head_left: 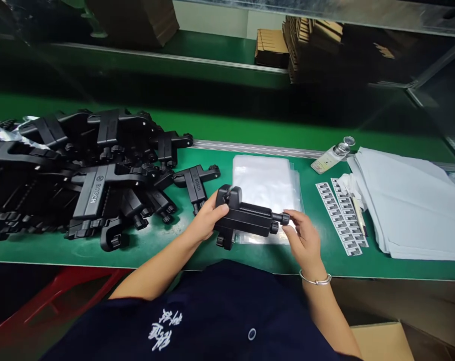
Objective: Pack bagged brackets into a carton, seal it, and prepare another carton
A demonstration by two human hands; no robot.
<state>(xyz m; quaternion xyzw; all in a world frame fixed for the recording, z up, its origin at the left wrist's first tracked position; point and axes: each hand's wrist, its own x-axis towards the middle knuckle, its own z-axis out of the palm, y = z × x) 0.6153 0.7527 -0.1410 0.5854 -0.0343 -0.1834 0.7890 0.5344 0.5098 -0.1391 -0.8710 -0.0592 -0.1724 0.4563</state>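
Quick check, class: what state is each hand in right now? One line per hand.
Left hand: closed, holding one end of the black clamp.
Right hand: closed, pinching the knob at the other end.

The navy top (pixel 212 311) bears white characters (pixel 165 331), the right wrist (pixel 313 268) a silver bangle (pixel 315 281).

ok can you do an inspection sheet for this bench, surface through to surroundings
Surface: green tabletop, partly covered.
Work pieces: one black clamp held above clear bags; pile of similar clamps at left.
Clutter: bottle, label strips, pen, crumpled tissue and white sheets at right.
Hands: left hand grips the clamp; right hand pinches its end knob.
Cables: nothing seen.
Surroundings: cardboard on the shelf behind; red chair at lower left.
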